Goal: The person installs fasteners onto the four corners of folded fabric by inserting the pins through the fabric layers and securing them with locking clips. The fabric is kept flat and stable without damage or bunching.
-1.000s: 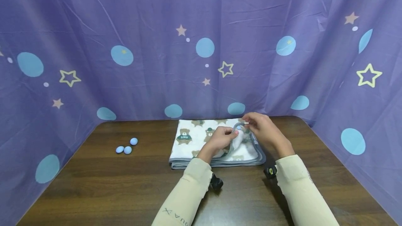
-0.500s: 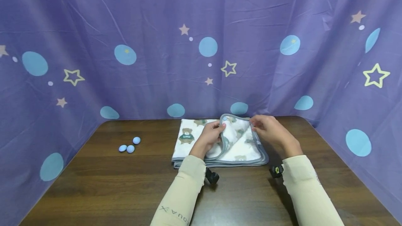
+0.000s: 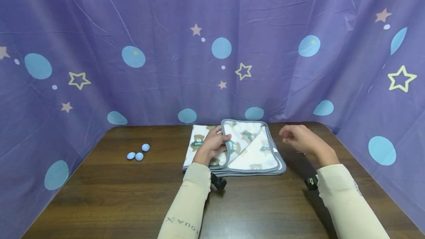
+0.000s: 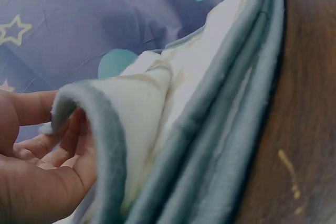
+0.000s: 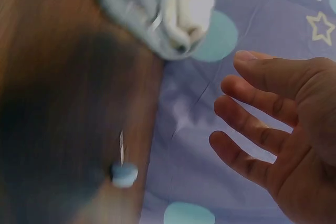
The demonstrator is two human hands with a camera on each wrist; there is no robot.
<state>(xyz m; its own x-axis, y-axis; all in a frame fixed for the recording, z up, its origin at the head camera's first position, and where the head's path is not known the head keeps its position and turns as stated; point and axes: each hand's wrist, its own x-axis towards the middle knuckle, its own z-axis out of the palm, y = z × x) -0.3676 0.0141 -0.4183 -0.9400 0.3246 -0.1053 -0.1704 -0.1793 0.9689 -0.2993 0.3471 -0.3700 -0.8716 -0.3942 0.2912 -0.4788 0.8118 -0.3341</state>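
Head view: blanket (image 3: pixel 247 158), white with bears and grey trim, lay folded on the wooden table (image 3: pixel 149 202), toward the far edge by the purple curtain (image 3: pixel 166 95). Its upper layer was turned back at one corner, making a flap. Left hand (image 3: pixel 212 146) was over the blanket's left half, thumb and fingers pinching the flap's trim. Right hand (image 3: pixel 303 139) hung off the blanket's right side, clear of it, fingers loosely bent, nothing in it that I could see. Three pale blue buttons (image 3: pixel 139 156) sat on the table well left of the blanket, grouped near each other.

Left wrist view: flap trim curved up between thumb and fingers of the left hand, fingers curled in under it. Stacked grey edges of the lower layers ran alongside, down on the wood. Other hand's fingertips just showed at the top.

Right wrist view: right hand had fingers spread and slightly bent, held nothing. Blanket corner was near, not touching. A blue-headed pin (image 5: pixel 124 176) lay on the table, blurred, also apart from the fingers.
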